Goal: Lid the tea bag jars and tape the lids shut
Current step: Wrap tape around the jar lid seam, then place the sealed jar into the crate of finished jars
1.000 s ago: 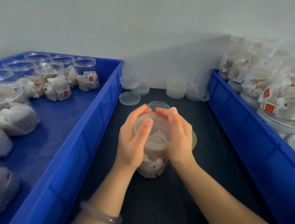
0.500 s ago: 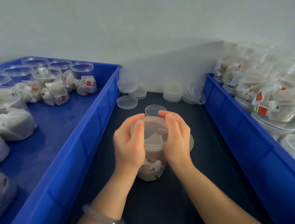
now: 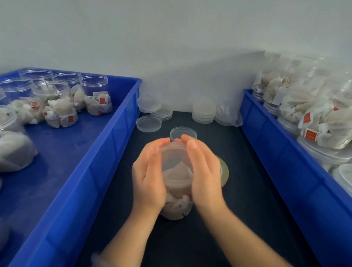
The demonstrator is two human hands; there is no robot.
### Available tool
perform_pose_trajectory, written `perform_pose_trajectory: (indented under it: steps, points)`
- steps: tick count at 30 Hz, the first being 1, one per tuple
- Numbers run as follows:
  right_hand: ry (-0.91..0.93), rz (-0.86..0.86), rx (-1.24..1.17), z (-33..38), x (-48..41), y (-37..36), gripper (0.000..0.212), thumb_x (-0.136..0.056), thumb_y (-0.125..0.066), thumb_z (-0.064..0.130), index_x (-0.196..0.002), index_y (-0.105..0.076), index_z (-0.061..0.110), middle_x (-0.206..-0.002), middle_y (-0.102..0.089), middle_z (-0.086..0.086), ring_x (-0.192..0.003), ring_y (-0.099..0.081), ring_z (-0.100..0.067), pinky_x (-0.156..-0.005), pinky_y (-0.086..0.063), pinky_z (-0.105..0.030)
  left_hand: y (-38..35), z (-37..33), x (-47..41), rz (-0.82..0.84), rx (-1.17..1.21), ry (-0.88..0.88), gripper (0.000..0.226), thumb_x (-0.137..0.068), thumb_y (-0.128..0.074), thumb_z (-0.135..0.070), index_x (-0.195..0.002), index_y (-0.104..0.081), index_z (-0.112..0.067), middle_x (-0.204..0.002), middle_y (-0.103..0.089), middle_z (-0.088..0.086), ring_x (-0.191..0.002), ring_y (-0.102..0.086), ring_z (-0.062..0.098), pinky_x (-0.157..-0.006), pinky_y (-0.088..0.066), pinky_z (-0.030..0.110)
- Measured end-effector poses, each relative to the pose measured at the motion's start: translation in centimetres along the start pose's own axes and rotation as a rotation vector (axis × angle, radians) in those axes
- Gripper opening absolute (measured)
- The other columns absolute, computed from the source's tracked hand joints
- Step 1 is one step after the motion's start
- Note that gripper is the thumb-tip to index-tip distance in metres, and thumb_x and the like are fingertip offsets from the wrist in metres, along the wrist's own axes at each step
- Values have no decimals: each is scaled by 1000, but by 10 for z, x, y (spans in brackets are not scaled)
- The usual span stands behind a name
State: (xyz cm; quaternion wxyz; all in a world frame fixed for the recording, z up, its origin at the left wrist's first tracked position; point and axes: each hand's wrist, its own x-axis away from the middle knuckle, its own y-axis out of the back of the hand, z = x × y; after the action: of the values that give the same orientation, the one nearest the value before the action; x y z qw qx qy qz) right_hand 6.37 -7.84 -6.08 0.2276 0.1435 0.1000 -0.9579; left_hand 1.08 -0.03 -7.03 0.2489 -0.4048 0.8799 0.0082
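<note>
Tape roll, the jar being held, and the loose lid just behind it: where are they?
Tape roll (image 3: 225, 172): head view, visible outer edge.
Jar (image 3: 176, 173): head view, clear side wall.
Loose lid (image 3: 183, 132): head view, flat centre.

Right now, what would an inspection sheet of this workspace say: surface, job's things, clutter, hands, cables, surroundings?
Surface: dark mat between two crates.
Job's things: tea bag jar standing on the mat; tape roll just right of it; loose lids and lid stacks at the back.
Clutter: nothing seen beyond stock.
Hands: left hand and right hand cup the jar's top; lid seating too blurred to tell.
Cables: nothing seen.
Surroundings: left blue crate with open jars; right blue crate with piled filled jars; pale wall.
</note>
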Motion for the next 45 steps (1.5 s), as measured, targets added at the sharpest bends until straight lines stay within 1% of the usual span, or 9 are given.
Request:
perform_pose_trajectory:
  steps: [8, 14, 17, 21, 25, 31, 39, 42, 45]
  points:
    - [-18, -140, 71, 5, 4, -8, 29, -85, -41, 26, -99, -66, 25, -91, -68, 26, -92, -61, 9, -76, -45, -6, -3, -2, 1, 0, 15, 34, 34, -91, -36, -28, -105, -64, -14, -96, -68, 0, -89, -65, 7, -73, -49, 14]
    - [-131, -177, 109, 31, 13, -7, 26, -95, -45, 11, -109, -63, 24, -99, -65, 16, -91, -59, 7, -83, -47, -10, -8, -15, 5, -20, -1, 90, 27, -98, -42, -9, -99, -64, -24, -90, -68, -15, -92, -63, 7, -69, -48, 12]
    - [8, -259, 64, 69, 21, 4, 30, -87, -49, 16, -110, -67, 22, -98, -69, 16, -93, -61, 8, -85, -50, -13, -29, -53, 11, 10, 85, -43, 36, -95, -43, -3, -93, -68, -29, -88, -68, -24, -87, -63, -2, -69, -49, 9]
    - [253, -338, 32, 133, 31, 35, 40, -77, -47, 20, -110, -68, 14, -78, -67, 30, -78, -62, 13, -67, -45, -6, -69, -110, 16, 43, 303, -69, 43, -80, -48, -8, -74, -73, -42, -82, -69, -25, -82, -65, -3, -69, -53, 19]
    - [362, -414, 29, 175, 37, 69, 32, -73, -46, 19, -97, -67, 17, -61, -64, 18, -58, -58, 6, -55, -43, -8, -110, -140, 21, 247, 376, -95, 33, -76, -46, -19, -85, -71, -38, -92, -72, -10, -95, -67, 12, -79, -51, 30]
    - [357, -625, 127, 188, 23, 121, 25, -70, -48, 22, -79, -71, 18, -71, -69, 9, -77, -65, -7, -69, -47, -17, -174, -138, 27, 371, 430, 46, 26, -84, -50, -5, -96, -71, -15, -88, -72, -11, -88, -68, 8, -72, -50, 23]
    - [206, -763, 206, 201, -9, 191, 28, -87, -49, 4, -73, -70, 17, -74, -69, 3, -83, -71, -20, -71, -51, -27, -245, -134, 27, 473, 262, 73, 27, -93, -43, -22, -109, -65, -20, -110, -62, -10, -103, -55, 2, -87, -42, 21]
    - [176, -781, 217, 198, -14, 208, 28, -87, -50, 5, -74, -71, 16, -76, -71, 0, -78, -71, -16, -74, -52, -29, -260, -132, 31, 459, 220, 13, 18, -93, -40, -19, -82, -54, -22, -87, -56, -14, -81, -51, -6, -73, -39, 14]
    - [218, -813, 204, 200, -11, 224, 32, -86, -49, 3, -67, -71, 19, -69, -72, 4, -70, -70, -12, -65, -52, -24, -270, -136, 41, 456, 249, -94, 20, -91, -36, -20, -74, -45, -25, -66, -43, -16, -59, -46, -9, -58, -40, 7]
